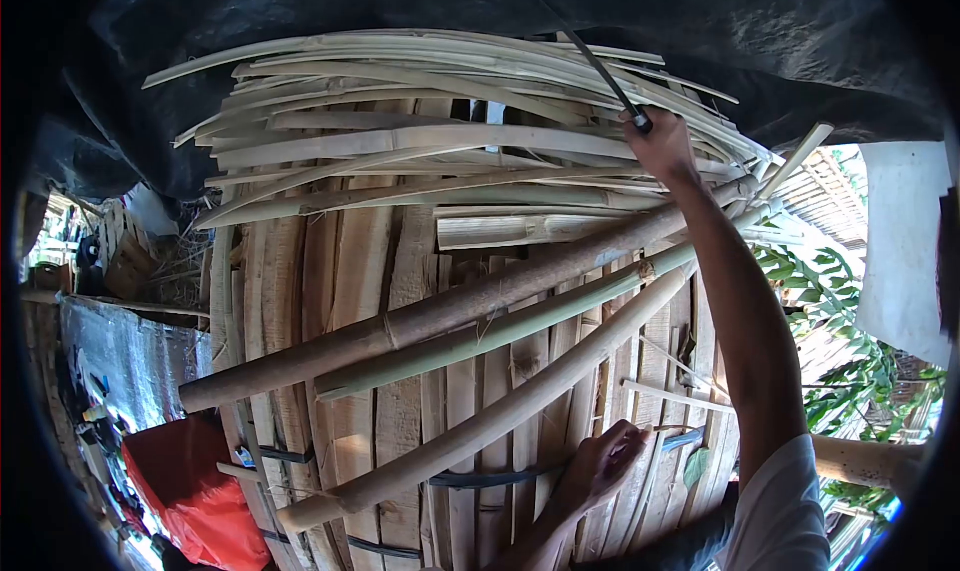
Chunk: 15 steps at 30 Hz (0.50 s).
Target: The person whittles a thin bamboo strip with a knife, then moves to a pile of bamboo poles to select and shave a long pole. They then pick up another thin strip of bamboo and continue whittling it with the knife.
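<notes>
My right hand (662,149) is closed around the black handle of a long, narrow-bladed knife (600,71). The blade points up and to the left, over a pile of split bamboo strips (400,139). Lower down, my left hand (607,461) is above the wooden planks with its fingers curled together; I see nothing in them. Between the two hands, three bamboo poles lie slantwise across the planks: a brown pole (450,316), a green pole (500,331) and a pale pole (490,416).
Beneath the bamboo are upright wooden planks (360,261) with dark straps (490,478) across them. Dark plastic sheeting (700,31) hangs behind. A red sheet or bag (195,491) is at lower left. Green leaves (830,301) and a thick bamboo pole (865,461) are on the right.
</notes>
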{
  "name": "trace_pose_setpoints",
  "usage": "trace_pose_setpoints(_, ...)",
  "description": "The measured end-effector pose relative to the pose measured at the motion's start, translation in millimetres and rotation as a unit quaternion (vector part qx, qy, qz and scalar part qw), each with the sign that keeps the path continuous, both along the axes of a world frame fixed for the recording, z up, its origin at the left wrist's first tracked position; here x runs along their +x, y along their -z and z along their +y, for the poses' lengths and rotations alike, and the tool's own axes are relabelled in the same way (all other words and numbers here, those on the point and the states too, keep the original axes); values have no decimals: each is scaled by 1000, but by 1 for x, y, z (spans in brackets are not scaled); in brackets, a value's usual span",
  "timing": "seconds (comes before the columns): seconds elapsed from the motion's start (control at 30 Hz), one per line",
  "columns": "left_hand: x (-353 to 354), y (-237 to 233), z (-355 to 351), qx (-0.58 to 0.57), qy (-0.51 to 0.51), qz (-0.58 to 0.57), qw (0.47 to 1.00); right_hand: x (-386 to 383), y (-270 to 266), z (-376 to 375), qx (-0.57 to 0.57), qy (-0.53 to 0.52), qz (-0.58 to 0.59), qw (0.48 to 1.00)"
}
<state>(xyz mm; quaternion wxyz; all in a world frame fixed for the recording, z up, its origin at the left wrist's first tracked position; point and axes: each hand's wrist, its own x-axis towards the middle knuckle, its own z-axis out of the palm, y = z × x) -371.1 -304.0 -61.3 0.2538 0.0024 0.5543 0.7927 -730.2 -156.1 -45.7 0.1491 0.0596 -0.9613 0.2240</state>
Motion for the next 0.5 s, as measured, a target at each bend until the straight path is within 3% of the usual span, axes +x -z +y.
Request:
trace_pose_setpoints(0.07, -1, 0, -2, -15, 34, -26, 999, -15, -8, -1, 60, 22, -96, 993)
trace_pose_setpoints(0.2, 6, 6, 6, 37, -38, -14, 998, -49, -3, 2, 158, 14, -213, 964)
trace_pose_setpoints(0.5, 3, 4, 2, 24, 4, -50, 998, -42, 8, 6, 170, 65, -127, 975)
